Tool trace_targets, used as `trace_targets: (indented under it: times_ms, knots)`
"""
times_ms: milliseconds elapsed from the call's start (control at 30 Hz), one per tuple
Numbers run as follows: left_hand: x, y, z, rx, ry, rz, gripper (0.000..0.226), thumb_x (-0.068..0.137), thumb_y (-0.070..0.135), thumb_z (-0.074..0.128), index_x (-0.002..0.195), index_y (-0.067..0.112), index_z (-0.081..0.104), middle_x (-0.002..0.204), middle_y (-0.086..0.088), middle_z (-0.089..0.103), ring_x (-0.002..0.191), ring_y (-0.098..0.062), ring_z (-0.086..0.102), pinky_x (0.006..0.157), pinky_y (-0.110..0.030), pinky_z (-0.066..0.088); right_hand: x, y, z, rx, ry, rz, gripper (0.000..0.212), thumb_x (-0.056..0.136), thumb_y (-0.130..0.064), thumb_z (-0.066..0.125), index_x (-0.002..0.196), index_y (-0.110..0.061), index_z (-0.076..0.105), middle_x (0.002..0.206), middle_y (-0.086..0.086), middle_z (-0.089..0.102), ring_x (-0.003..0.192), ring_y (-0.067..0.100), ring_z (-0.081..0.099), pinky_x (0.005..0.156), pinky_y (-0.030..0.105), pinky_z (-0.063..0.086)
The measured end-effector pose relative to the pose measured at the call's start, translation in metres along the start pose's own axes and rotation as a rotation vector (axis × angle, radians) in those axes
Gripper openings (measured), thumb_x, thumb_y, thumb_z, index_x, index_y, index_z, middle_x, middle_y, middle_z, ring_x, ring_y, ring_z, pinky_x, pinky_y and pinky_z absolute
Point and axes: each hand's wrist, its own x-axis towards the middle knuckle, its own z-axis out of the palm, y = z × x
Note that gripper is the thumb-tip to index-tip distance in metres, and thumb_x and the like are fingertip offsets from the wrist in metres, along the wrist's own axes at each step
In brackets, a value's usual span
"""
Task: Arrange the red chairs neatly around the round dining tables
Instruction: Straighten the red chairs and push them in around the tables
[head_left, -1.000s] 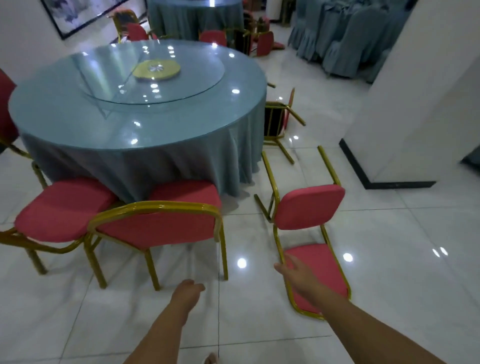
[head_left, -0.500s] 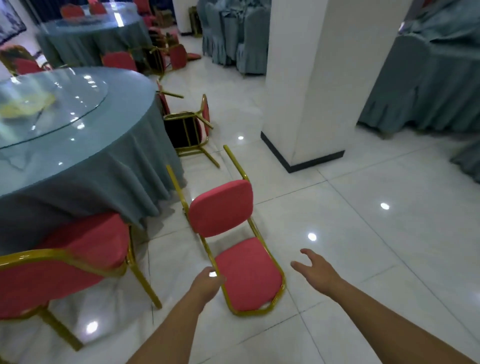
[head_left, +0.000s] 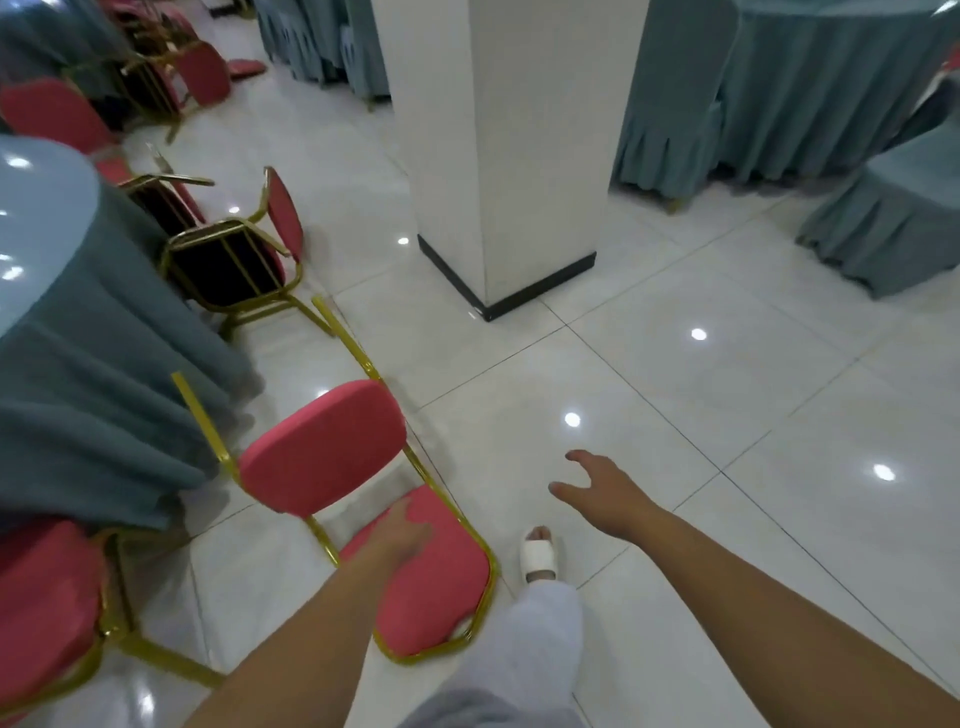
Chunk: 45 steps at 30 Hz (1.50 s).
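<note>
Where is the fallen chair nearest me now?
Head view, lower left of centre: the chair lies on the floor between the tablecloth and the foot.

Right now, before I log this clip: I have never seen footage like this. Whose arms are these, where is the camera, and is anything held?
No machine here: a person wears one wide-angle camera on the head, so this single view looks forward and down at their own bare arms. The left hand reaches over the backrest of a red chair lying tipped on its back on the tiled floor, gold legs pointing away; whether it touches I cannot tell. The right hand is spread open above the floor and holds nothing. Further off, a second red chair lies on its side beside the round table with a blue-grey cloth. An upright chair stands lower left, a white pillar ahead, and the person's slippered foot shows below.
</note>
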Motion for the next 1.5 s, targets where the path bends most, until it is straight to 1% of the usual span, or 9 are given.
trace_targets:
  times_ms: [200, 367, 500, 667, 833, 1067, 1200, 1300, 1500]
  knots:
    - [0.088, 0.108, 0.041, -0.064, -0.078, -0.083, 0.07, 0.091, 0.007, 0.063, 0.152, 0.01, 0.027, 0.122, -0.009, 0.053, 0.087, -0.013, 0.051, 0.065, -0.017, 0.042, 0.088, -0.004, -0.077, -0.016, -0.017, 0.073, 0.068, 0.092, -0.053, 0.059, 0.15, -0.028, 0.034, 0.156, 0.003, 0.033, 0.137, 0.025, 0.041, 0.111, 0.041, 0.037]
    - [0.169, 0.193, 0.034, -0.034, -0.046, -0.083, 0.07, 0.091, 0.016, 0.065, 0.151, 0.013, 0.03, 0.142, -0.02, 0.045, 0.119, -0.031, 0.051, 0.096, -0.033, 0.044, 0.165, -0.022, -0.129, -0.095, -0.086, 0.055, 0.068, 0.093, -0.054, 0.057, 0.151, -0.03, 0.032, 0.157, 0.001, 0.031, 0.138, 0.023, 0.039, 0.112, 0.042, 0.035]
    - [0.206, 0.239, 0.017, -0.107, 0.026, -0.073, 0.064, 0.091, 0.02, 0.062, 0.149, 0.018, 0.034, 0.125, -0.012, 0.049, 0.095, -0.02, 0.053, 0.077, -0.03, 0.042, 0.226, -0.044, -0.163, -0.118, -0.141, 0.031, 0.067, 0.092, -0.052, 0.059, 0.15, -0.029, 0.034, 0.155, 0.001, 0.033, 0.136, 0.023, 0.042, 0.109, 0.039, 0.038]
    - [0.252, 0.249, -0.01, -0.203, 0.132, -0.171, 0.066, 0.092, 0.017, 0.064, 0.15, 0.014, 0.034, 0.143, -0.016, 0.045, 0.121, -0.03, 0.049, 0.095, -0.037, 0.042, 0.328, -0.086, -0.188, -0.193, -0.226, -0.034, 0.069, 0.091, -0.053, 0.059, 0.15, -0.027, 0.034, 0.153, 0.003, 0.036, 0.131, 0.025, 0.047, 0.108, 0.042, 0.04]
    - [0.288, 0.252, -0.041, -0.383, 0.336, -0.352, 0.047, 0.091, 0.004, 0.064, 0.135, -0.003, 0.049, 0.124, -0.016, 0.055, 0.097, -0.026, 0.055, 0.069, -0.029, 0.048, 0.442, -0.154, -0.205, -0.304, -0.378, -0.188, 0.071, 0.092, -0.053, 0.058, 0.152, -0.027, 0.032, 0.156, 0.003, 0.032, 0.136, 0.027, 0.042, 0.112, 0.045, 0.037]
    - [0.291, 0.298, -0.076, -0.599, 0.54, -0.534, 0.06, 0.092, 0.014, 0.062, 0.147, 0.01, 0.038, 0.139, -0.014, 0.047, 0.119, -0.031, 0.05, 0.087, -0.033, 0.04, 0.564, -0.257, -0.216, -0.574, -0.627, -0.418, 0.068, 0.092, -0.053, 0.057, 0.151, -0.027, 0.034, 0.155, 0.003, 0.033, 0.134, 0.025, 0.044, 0.11, 0.04, 0.038]
    - [0.289, 0.32, -0.087, -0.734, 0.613, -0.579, 0.054, 0.093, 0.012, 0.059, 0.144, 0.01, 0.041, 0.124, -0.007, 0.049, 0.093, -0.018, 0.054, 0.072, -0.03, 0.046, 0.604, -0.314, -0.197, -0.715, -0.716, -0.495, 0.069, 0.093, -0.052, 0.056, 0.151, -0.025, 0.033, 0.154, 0.007, 0.034, 0.132, 0.029, 0.046, 0.108, 0.044, 0.04]
    - [0.294, 0.312, -0.09, -0.793, 0.581, -0.575, 0.04, 0.094, 0.008, 0.055, 0.132, -0.002, 0.056, 0.133, -0.013, 0.057, 0.122, -0.03, 0.052, 0.104, -0.042, 0.044, 0.619, -0.351, -0.169, -0.783, -0.793, -0.556, 0.069, 0.092, -0.052, 0.057, 0.152, -0.024, 0.033, 0.154, 0.008, 0.034, 0.132, 0.029, 0.045, 0.109, 0.044, 0.039]
    - [0.326, 0.267, -0.122, -1.13, 0.745, -0.684, 0.058, 0.094, 0.008, 0.06, 0.147, 0.005, 0.038, 0.134, -0.018, 0.055, 0.128, -0.035, 0.049, 0.111, -0.049, 0.037, 0.638, -0.432, -0.101, -0.907, -0.868, -0.676, 0.07, 0.094, -0.051, 0.057, 0.153, -0.024, 0.031, 0.156, 0.008, 0.032, 0.136, 0.03, 0.043, 0.11, 0.044, 0.039]
